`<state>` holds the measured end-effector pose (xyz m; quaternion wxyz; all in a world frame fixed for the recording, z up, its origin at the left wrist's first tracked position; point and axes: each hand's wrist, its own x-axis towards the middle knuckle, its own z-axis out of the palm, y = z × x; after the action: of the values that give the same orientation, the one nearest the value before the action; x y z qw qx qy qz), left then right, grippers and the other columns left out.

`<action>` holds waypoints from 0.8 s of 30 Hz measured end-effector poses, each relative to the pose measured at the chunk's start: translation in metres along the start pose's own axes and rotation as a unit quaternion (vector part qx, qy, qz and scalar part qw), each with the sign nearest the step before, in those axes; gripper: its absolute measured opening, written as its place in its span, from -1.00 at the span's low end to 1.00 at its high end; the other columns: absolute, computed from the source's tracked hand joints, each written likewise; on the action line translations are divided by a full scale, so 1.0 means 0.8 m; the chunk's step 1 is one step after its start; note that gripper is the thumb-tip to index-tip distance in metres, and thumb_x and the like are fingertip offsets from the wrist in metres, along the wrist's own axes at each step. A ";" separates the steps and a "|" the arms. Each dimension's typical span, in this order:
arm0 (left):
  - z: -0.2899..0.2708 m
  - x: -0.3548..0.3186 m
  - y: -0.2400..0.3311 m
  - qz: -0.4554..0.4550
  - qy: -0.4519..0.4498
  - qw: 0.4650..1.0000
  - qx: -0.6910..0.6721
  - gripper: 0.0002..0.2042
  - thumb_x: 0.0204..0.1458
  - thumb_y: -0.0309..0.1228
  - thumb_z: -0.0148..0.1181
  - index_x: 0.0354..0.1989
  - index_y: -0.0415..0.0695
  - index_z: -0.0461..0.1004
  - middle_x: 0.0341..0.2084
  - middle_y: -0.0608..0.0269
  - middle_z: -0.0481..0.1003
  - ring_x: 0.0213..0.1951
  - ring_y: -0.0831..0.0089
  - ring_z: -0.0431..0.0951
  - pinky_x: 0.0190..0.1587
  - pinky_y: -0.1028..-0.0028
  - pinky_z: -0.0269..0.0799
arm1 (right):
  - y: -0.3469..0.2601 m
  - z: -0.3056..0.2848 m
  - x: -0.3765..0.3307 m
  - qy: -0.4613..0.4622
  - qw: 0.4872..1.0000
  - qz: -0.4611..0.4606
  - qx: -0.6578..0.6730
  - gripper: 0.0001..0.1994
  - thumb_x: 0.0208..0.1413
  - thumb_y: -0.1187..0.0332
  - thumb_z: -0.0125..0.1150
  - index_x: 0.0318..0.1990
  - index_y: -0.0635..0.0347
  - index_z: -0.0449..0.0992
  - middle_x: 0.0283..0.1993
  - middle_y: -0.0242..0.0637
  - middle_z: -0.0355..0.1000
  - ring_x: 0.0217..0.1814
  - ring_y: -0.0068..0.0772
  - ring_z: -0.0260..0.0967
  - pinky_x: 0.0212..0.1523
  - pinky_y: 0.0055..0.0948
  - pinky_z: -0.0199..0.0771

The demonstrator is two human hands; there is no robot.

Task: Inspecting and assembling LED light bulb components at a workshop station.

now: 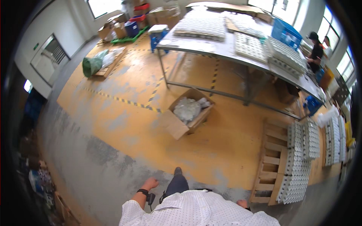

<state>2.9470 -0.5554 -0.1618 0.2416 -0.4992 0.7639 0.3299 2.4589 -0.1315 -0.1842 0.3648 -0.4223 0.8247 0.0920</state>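
Note:
My left hand hangs at my side over the grey floor, fingers loosely curled and holding nothing; a black band sits on the wrist and a small black device dangles just below it. Only a sliver of my right hand shows past my white dotted shirt, so its fingers cannot be read. One leg in dark trousers with a dark shoe steps forward. An open cardboard box of clear plastic bags lies on the yellow floor ahead.
A long metal table carries trays of white parts and a blue crate. A wooden pallet with stacked white trays sits at right. Another person stands at the table's far end. Boxes and a green bag lie far left.

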 end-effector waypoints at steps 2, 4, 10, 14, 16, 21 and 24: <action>-0.036 0.007 -0.007 0.006 0.048 0.994 -0.098 -0.70 -0.19 -0.22 0.00 -0.35 -0.11 0.53 -0.34 -0.01 0.49 -0.25 0.02 0.47 -0.14 0.19 0.37 | -0.050 -0.033 0.057 0.013 0.995 0.009 0.100 -0.81 -0.28 0.31 0.10 -0.47 0.17 0.53 -0.41 -0.08 0.47 -0.33 -0.01 0.43 -0.30 -0.17 0.43; -0.067 0.000 -0.029 -0.019 0.066 0.990 -0.121 -0.70 -0.18 -0.22 0.00 -0.35 -0.12 0.53 -0.35 -0.02 0.49 -0.26 0.02 0.47 -0.14 0.20 0.37 | -0.124 -0.077 0.142 0.063 0.991 0.000 0.116 -0.74 -0.18 0.22 0.00 -0.48 0.18 0.54 -0.52 -0.08 0.45 -0.46 -0.18 0.43 -0.40 -0.20 0.39; -0.212 0.055 -0.066 0.001 0.173 0.964 -0.203 -0.72 -0.15 -0.23 0.03 -0.34 -0.11 0.53 -0.37 -0.04 0.49 -0.28 0.06 0.48 -0.15 0.23 0.39 | -0.367 -0.288 0.307 0.091 0.953 -0.097 0.271 -0.68 -0.08 0.36 0.07 -0.16 0.37 0.45 -0.43 -0.19 0.47 -0.52 -0.46 0.39 -0.44 -0.50 0.41; -0.304 0.107 -0.127 -0.040 0.261 0.938 -0.224 -0.75 -0.12 -0.25 0.05 -0.33 -0.09 0.52 -0.39 0.00 0.50 -0.28 0.08 0.49 -0.18 0.25 0.40 | -0.499 -0.382 0.389 0.112 0.962 -0.156 0.192 -0.66 -0.10 0.30 0.08 -0.17 0.32 0.47 -0.31 -0.11 0.48 -0.30 -0.31 0.45 -0.24 -0.43 0.43; -0.328 0.138 -0.180 -0.059 0.248 0.941 -0.225 -0.74 -0.11 -0.24 0.03 -0.33 -0.12 0.52 -0.40 -0.01 0.49 -0.28 0.07 0.49 -0.20 0.24 0.40 | -0.566 -0.398 0.437 0.102 0.968 -0.152 0.172 -0.66 -0.11 0.28 0.08 -0.18 0.30 0.47 -0.28 -0.09 0.48 -0.26 -0.25 0.45 -0.20 -0.40 0.42; -0.365 0.164 -0.296 -0.137 0.111 0.968 -0.178 -0.71 -0.19 -0.21 0.00 -0.37 -0.11 0.52 -0.38 -0.06 0.48 -0.26 0.02 0.47 -0.17 0.19 0.38 | -0.728 -0.423 0.540 0.083 0.976 -0.138 0.144 -0.62 -0.13 0.18 0.07 -0.18 0.21 0.49 -0.22 -0.07 0.46 -0.16 -0.12 0.42 -0.11 -0.32 0.40; -0.392 0.191 -0.360 -0.157 0.081 0.973 -0.146 -0.67 -0.20 -0.15 0.04 -0.40 -0.13 0.53 -0.42 -0.05 0.49 -0.30 0.04 0.49 -0.20 0.22 0.40 | -0.843 -0.494 0.570 0.068 0.959 -0.224 0.161 -0.64 -0.12 0.18 0.06 -0.19 0.19 0.49 -0.24 -0.05 0.45 -0.18 -0.06 0.40 -0.14 -0.27 0.39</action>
<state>3.1411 -0.9633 -0.1352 0.1524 -0.6678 0.6369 0.3539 2.5947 -1.0228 -0.1051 0.3821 -0.5374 0.7357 -0.1550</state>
